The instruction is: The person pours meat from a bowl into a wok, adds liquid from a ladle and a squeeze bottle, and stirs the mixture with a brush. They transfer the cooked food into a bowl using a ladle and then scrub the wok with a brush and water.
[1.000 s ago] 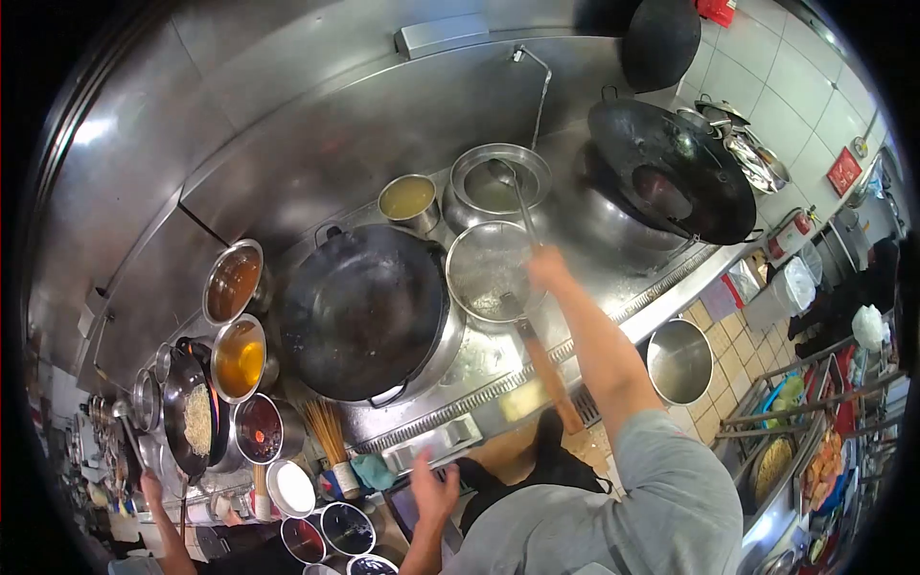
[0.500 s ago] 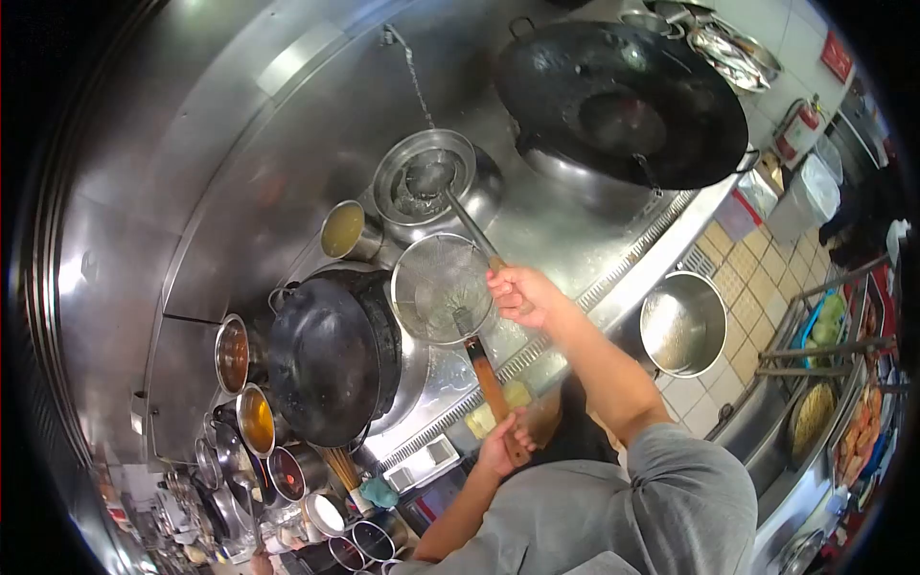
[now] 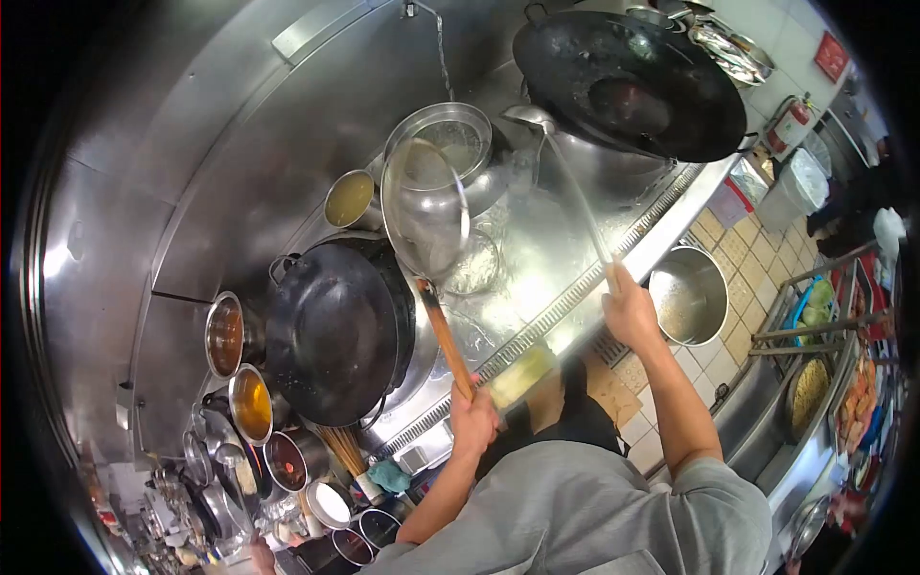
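Observation:
My left hand (image 3: 472,420) is wrapped round the wooden handle of a wire mesh strainer (image 3: 407,230), whose round mesh is tipped up on edge over the steel counter. Behind the strainer and partly covered by it stands a steel pot (image 3: 484,120) of water, under a running spout (image 3: 440,43). My right hand (image 3: 631,309) grips the end of a long metal ladle (image 3: 578,187). The ladle's bowl is raised beside the large black wok at the back right, to the right of the pot. Water splashes over the wet counter (image 3: 537,259) between the two tools.
A large black wok (image 3: 632,86) stands at the back right, a second wok (image 3: 331,335) at the left. Near it are a steel pot of yellowish liquid (image 3: 351,199) and bowls of orange (image 3: 252,404) and brown sauce (image 3: 225,335). A deep pot (image 3: 690,295) is right of the counter.
The ladle has left the water pot and swung right towards the large wok. The strainer has tilted from facing up to nearly on edge and shifted forward. Water now splashes on the counter.

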### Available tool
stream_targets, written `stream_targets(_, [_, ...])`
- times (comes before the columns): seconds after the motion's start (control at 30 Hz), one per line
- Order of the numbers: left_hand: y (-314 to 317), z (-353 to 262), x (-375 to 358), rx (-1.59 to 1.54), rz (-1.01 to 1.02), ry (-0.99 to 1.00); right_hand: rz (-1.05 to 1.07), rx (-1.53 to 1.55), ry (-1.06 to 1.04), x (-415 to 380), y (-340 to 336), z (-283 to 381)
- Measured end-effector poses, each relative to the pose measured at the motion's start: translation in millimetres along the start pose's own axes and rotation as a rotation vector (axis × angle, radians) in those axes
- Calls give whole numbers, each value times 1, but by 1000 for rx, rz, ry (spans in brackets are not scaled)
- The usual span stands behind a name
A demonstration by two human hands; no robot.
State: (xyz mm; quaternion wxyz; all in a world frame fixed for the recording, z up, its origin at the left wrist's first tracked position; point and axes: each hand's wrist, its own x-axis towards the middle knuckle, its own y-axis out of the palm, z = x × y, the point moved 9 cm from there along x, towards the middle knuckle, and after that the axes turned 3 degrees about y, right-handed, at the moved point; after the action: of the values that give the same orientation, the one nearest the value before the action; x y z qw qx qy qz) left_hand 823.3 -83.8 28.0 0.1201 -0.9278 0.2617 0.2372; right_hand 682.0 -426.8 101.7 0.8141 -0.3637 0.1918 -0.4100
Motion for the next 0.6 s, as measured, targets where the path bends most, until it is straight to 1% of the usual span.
stream_targets(0.03, [-13,1,13,110,-24,112,-25,-94,41,-17,3,7])
stream_targets(0.07, [-25,24,44,223,-44,255,-34,-236,76,-29,17,5])
stream_targets(0.13, [-22,27,51,229,-8,324,-1,-375,127,-55,44,26])
stream_targets(0.17, [-11,9,39,138,56,249,2,-327,78,-67,58,37])
stream_targets(0.2, [-2,-1,25,58,129,171,24,-338,75,-78,72,45])
stream_targets(0.23, [-2,-1,17,-25,119,128,-13,-314,67,-90,82,48])
stream_targets(0.27, [-1,3,9,-158,160,80,24,-371,126,-101,98,38])
stream_targets(0.33, [-3,19,-2,-401,281,-47,46,-315,150,-137,108,40])
stream_targets(0.37, [-2,31,-3,-456,337,-90,8,-226,175,-157,109,45])
stream_targets(0.4, [-2,45,-1,-508,379,-137,65,-78,187,-176,108,57])
stream_targets(0.43, [0,53,-1,-530,431,-168,-60,259,15,-185,112,63])
stream_targets(0.47, [-2,62,1,-553,468,-195,119,505,152,-192,140,41])
stream_targets(0.53, [-7,76,1,-558,511,-229,504,1017,384,-210,187,39])
stream_targets(0.6, [-5,90,-1,-525,537,-248,590,1017,418,-210,213,30])
